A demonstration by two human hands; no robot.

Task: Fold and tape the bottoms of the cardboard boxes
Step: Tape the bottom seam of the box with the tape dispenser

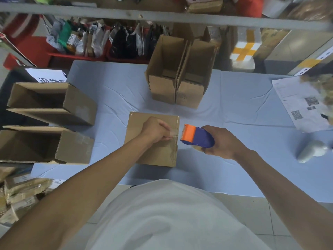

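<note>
A cardboard box lies bottom-up on the pale blue table in front of me, its flaps folded flat. My left hand rests on top of it and pinches the end of a clear tape strip near the box's right edge. My right hand grips a purple tape dispenser with an orange cutter head, held just right of the box at the level of its top. The tape runs from the dispenser to my left fingers.
Two open boxes stand side by side at the back centre. Two more boxes lie on their sides at the left. Printed sheets and a grey handheld scanner sit at the right. Packed parcels pile up at the lower left.
</note>
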